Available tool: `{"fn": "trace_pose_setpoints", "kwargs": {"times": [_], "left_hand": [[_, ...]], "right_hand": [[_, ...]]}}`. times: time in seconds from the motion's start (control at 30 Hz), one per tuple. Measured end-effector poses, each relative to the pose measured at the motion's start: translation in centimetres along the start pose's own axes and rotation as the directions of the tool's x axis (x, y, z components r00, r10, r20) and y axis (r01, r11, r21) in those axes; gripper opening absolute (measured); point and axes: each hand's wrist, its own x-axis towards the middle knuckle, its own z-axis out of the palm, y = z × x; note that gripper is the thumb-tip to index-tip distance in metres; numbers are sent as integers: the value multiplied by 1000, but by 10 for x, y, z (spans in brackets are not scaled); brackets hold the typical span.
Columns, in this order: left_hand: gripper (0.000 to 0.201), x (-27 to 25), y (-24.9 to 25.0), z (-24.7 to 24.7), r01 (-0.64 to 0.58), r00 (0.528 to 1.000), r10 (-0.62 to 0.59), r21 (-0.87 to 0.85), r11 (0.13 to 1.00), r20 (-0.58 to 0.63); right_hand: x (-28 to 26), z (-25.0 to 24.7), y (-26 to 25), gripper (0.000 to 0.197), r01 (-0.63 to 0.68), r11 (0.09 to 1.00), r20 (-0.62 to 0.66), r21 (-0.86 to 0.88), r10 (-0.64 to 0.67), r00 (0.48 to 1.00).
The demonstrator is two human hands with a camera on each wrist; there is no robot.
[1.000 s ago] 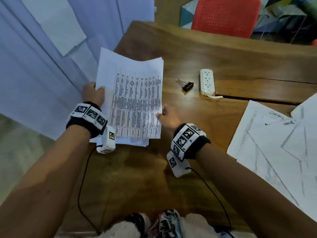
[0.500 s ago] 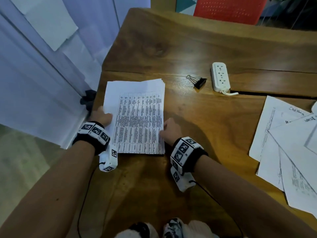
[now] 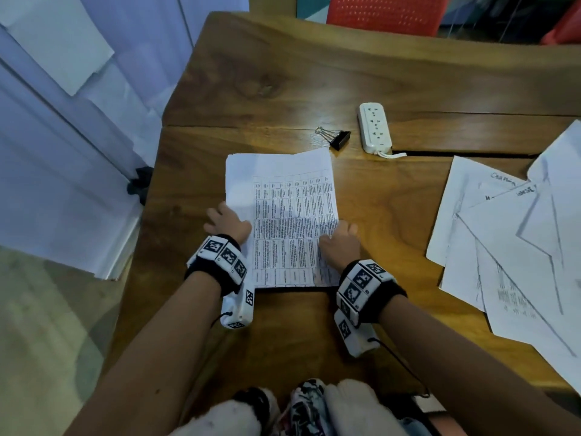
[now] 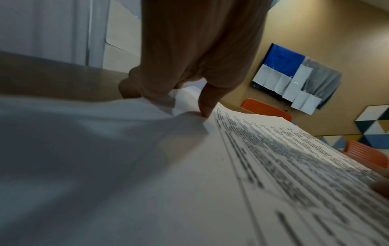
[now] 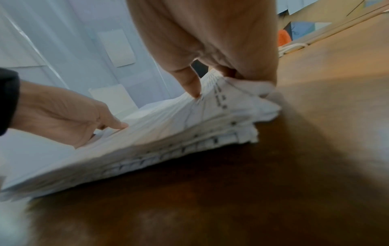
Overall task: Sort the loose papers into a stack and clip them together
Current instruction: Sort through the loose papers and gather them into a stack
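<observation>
A stack of printed papers lies on the wooden table, a table of text on its top sheet. My left hand holds its left edge, thumb on top and fingers curled at the edge. My right hand pinches the right edge, thumb pressing down while the fingers lift the sheets slightly. In the right wrist view the stack shows several layered sheets, with my left hand across it. A black binder clip lies just beyond the stack's far right corner, untouched.
A white power strip sits right of the clip. Several loose sheets are spread at the table's right side. The table's left edge is close to the stack, with white panels beyond. A red chair stands at the far side.
The stack, held over the table's left edge a second ago, has come down flat on the table and shifted right. Both hands stayed on its side edges.
</observation>
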Motion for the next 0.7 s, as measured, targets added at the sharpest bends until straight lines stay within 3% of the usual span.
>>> {"fn": "trace_pose_setpoints", "kwargs": {"times": [0.37,0.47,0.6,0.7], "left_hand": [[67,-52,54,65,-81,988,85,-34,996,127],[66,-59,65,75,-60,994,65,-47,997,93],[76,-68,86,81,15,999,-18,-50,999,-50],[78,-81,115,92,-22,996,22,-3,1000,-90]], "right_hand": [[-5,-54,69,51,-247,969,-151,-34,239,959],[0,-61,77,53,-205,978,-154,-36,197,968],[7,-86,91,44,-91,995,-20,-44,90,996],[15,-118,110,47,-9,999,-42,-39,8,999]]}}
